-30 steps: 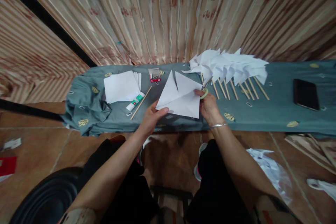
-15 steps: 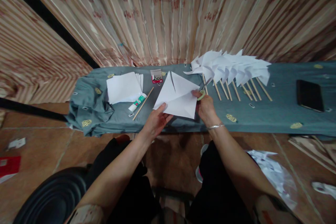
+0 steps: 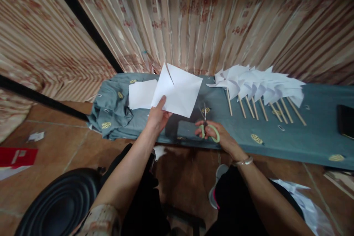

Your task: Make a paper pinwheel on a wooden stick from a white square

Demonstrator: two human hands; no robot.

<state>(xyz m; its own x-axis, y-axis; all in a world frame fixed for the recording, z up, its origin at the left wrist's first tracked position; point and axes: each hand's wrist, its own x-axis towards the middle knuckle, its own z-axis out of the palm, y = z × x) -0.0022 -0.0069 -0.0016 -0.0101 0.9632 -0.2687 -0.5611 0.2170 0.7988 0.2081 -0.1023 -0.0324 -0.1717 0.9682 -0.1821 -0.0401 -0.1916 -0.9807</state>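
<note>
My left hand pinches the lower left edge of a white square paper sheet, raised above the cloth-covered bench. One slit runs inward from the sheet's top corner, and faint crease lines cross it. Lower and to the right, my right hand has its fingers through the pale green handles of a pair of scissors. The blades point away from me, slightly parted, and stand apart from the paper. Behind the sheet's left side lies a stack of white paper, partly covered by it.
A row of white paper pinwheels on wooden sticks lies at the bench's back right. A dark flat object sits at the right end. Pleated curtain hangs behind the green-grey cloth. A black round stool stands lower left.
My right hand has let go of the sheet and moved down with the scissors, turning them upright. The left hand has lifted the paper left, now hiding the glue tube and small red box.
</note>
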